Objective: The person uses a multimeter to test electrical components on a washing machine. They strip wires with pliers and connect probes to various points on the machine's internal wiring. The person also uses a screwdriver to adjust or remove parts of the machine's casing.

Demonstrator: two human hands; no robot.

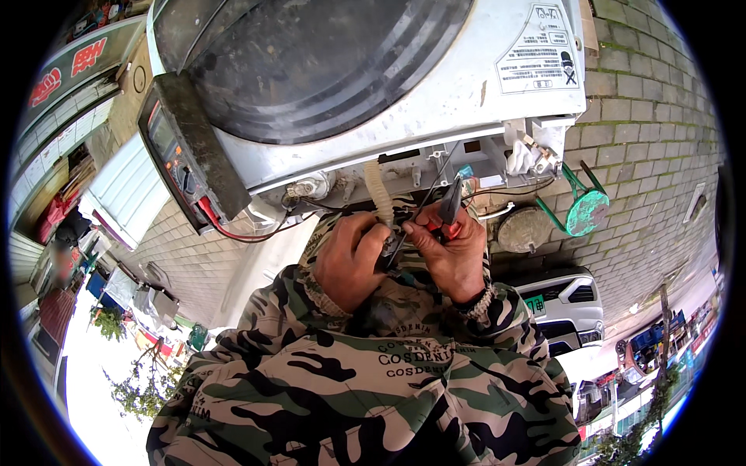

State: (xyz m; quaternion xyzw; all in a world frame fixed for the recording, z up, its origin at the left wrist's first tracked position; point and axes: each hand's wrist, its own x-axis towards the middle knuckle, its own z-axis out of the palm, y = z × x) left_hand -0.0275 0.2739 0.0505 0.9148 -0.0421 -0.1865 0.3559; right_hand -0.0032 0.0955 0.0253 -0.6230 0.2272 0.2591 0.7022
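Note:
My right hand (454,252) is closed round pliers (451,206) with red handles and dark jaws pointing up toward the machine. A thin black wire (423,203) runs down past its thumb and finger between my hands. My left hand (351,260) is closed beside it, fingers curled inward on something small and dark that I cannot make out. Just above that hand hangs a beige corrugated hose (378,190), coming from the open front edge of a white washing machine (435,116) with a dark round lid (326,62).
A multimeter (172,159) in a black case leans at the machine's left corner, its red lead (241,235) trailing toward the opening. To the right stand a green stool (587,211) and a round brownish seat (524,230) on brick paving (645,124). A white car (563,307) is parked behind.

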